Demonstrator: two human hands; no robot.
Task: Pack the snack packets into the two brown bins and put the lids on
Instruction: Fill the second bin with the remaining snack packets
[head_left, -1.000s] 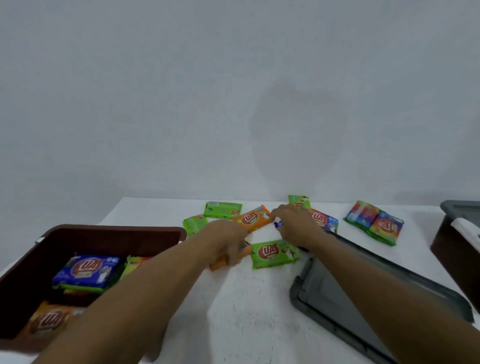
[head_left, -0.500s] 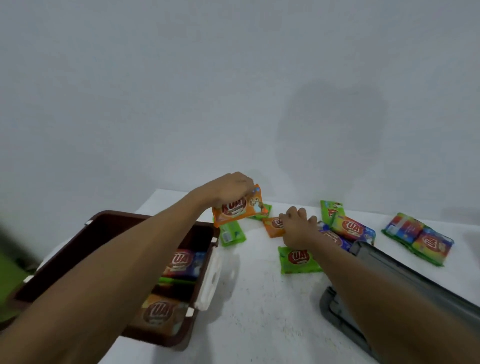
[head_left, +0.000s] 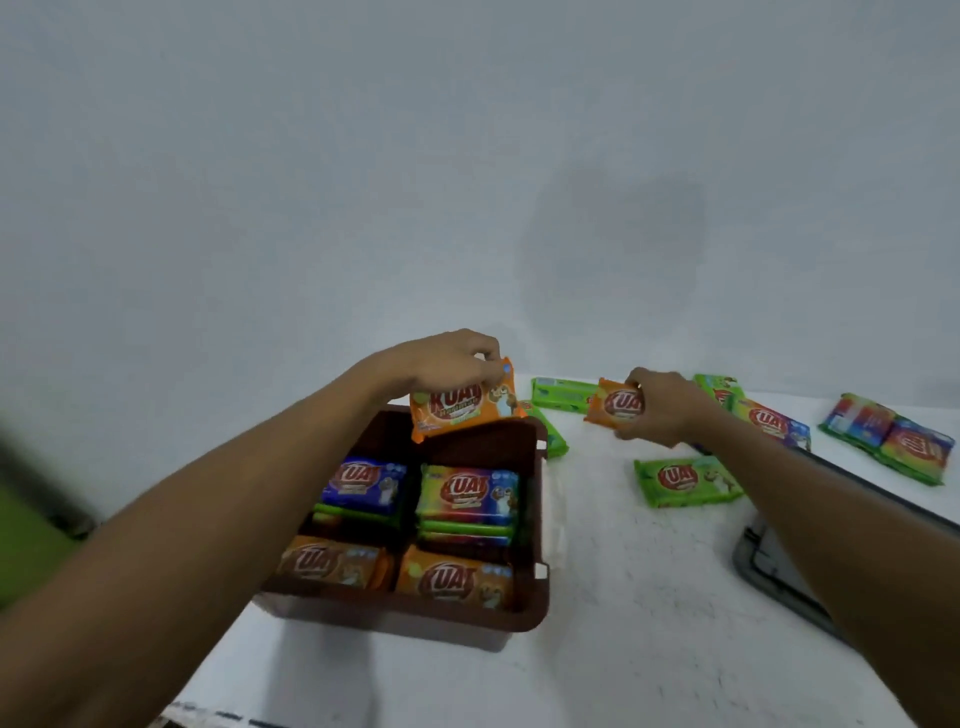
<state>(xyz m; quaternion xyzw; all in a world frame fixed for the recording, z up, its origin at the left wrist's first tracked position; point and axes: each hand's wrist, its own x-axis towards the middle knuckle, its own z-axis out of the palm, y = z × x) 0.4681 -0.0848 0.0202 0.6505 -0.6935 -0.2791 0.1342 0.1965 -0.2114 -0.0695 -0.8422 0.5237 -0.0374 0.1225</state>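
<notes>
Packing step, lids not yet on. The left grip (head_left: 452, 364) pinches the top edge of an orange packet (head_left: 462, 413) between thumb and curled fingers. The packet hangs facing us, its long axis left to right and its lower edge just over the far rim of the brown bin (head_left: 540, 525). The relation we mark is that the bin's open interior lies below this grip and toward us. We therefore expect a short draw back and down, not a sideways carry. Inside are four stacks: a blue-topped stack (head_left: 363, 480) and a rainbow-topped stack (head_left: 467, 491) on the far side, and two orange-topped stacks (head_left: 457, 579) on the near side. All lie with long axes left to right, like the held packet, so we judge it needs tipping flat but no turn. The right grip (head_left: 660, 410) is curled round a second orange packet (head_left: 615, 405), low over the table (head_left: 623, 597), to the right of the bin and apart from it. We cannot tell whether this packet has left the table. The left grip is plainly the nearer to the bin; the right would have to travel leftward over the bin's right wall. A loose green packet (head_left: 685, 480) lies just left of the right forearm, and a grey lid (head_left: 774, 571) lies under that forearm.
</notes>
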